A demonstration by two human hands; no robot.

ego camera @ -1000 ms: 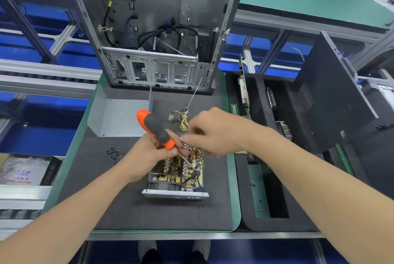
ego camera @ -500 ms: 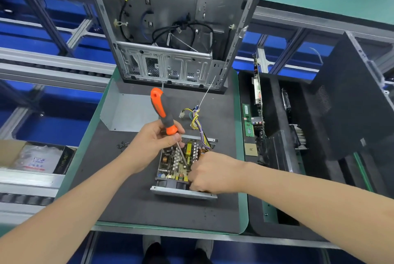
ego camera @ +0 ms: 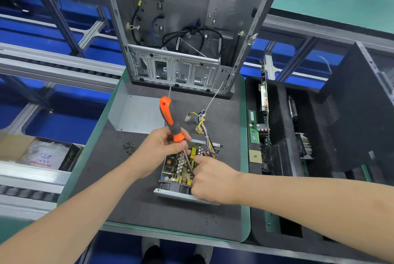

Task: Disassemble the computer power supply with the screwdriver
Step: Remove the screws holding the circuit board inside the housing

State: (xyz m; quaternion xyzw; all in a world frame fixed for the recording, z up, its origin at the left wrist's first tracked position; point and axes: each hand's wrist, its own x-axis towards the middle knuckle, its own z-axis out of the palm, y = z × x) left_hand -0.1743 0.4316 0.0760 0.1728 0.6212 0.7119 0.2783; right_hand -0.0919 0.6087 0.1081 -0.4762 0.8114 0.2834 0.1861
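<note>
The opened power supply [ego camera: 177, 169] lies on the dark mat [ego camera: 138, 210], its circuit board bare and its coloured wire bundle [ego camera: 202, 122] trailing away from me. My left hand [ego camera: 162, 148] grips the lower end of the orange and grey screwdriver [ego camera: 169, 120], which stands nearly upright with its shaft angled down onto the board. My right hand [ego camera: 213, 180] holds the unit's right front side, fingers curled, with one finger stretched to the board beside the shaft tip. The tip itself is hidden behind that finger.
A stripped computer case [ego camera: 191, 29] stands at the mat's far edge. A bent grey metal cover [ego camera: 136, 114] lies to the left, with several loose screws [ego camera: 129, 148] nearby. A black foam tray [ego camera: 277, 135] of removed boards sits on the right. A carton [ego camera: 42, 155] is at the left.
My right hand came from behind the power supply to its right front side. The screwdriver swung from a slant to nearly upright, its tip now on the board.
</note>
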